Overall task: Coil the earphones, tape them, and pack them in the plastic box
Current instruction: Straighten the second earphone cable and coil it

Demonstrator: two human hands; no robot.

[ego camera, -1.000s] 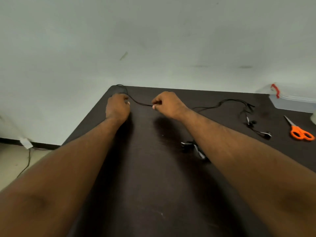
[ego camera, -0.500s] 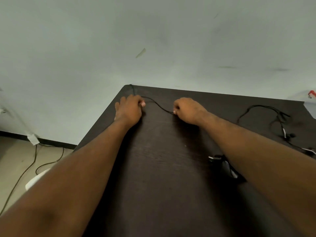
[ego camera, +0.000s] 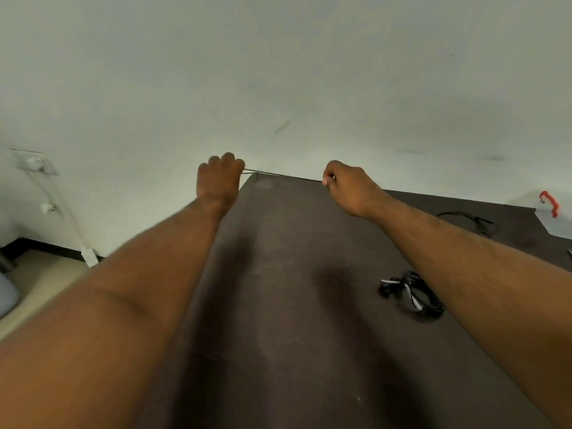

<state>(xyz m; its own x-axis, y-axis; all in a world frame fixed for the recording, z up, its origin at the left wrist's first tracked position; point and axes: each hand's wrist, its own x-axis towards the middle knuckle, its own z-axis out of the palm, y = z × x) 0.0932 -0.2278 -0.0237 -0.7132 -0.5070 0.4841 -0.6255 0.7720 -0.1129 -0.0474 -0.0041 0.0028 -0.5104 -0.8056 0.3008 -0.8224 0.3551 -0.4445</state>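
Head view: earphone cord (ego camera: pixel 281 174) taut between, apparently pinched by, hands.

Head-worn wide-angle view, facing forward and down, close over table (ego camera: pixel 294 305) toward wall (ego camera: pixel 278 72)

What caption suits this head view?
Both hands, left and right, pinch a taut black earphone cable above the dark table's far edge.
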